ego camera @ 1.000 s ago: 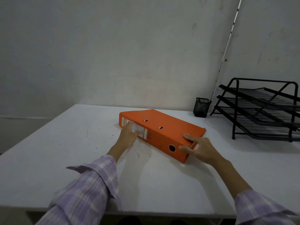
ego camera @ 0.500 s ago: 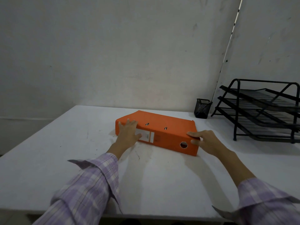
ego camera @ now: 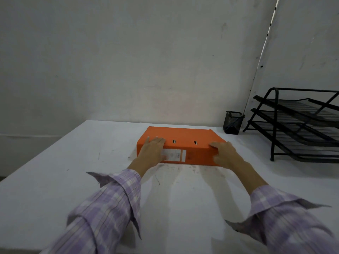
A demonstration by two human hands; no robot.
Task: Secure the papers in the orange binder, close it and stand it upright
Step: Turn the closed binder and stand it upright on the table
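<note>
The orange binder (ego camera: 183, 135) lies flat and closed on the white table (ego camera: 55, 180), its spine with a white label facing me. My left hand (ego camera: 152, 153) grips the spine's left end, fingers lying over the top cover. My right hand (ego camera: 224, 153) grips the spine's right end, covering the round finger hole. No papers are visible; the closed cover hides the inside.
A small black mesh pen cup (ego camera: 233, 122) stands at the back near the wall. A black three-tier wire letter tray (ego camera: 300, 125) occupies the table's right side. The wall runs close behind the binder.
The binder has turned on the table from a diagonal lie until its spine squarely faces me. Both hands moved with it, and the right hand now covers the finger hole.
</note>
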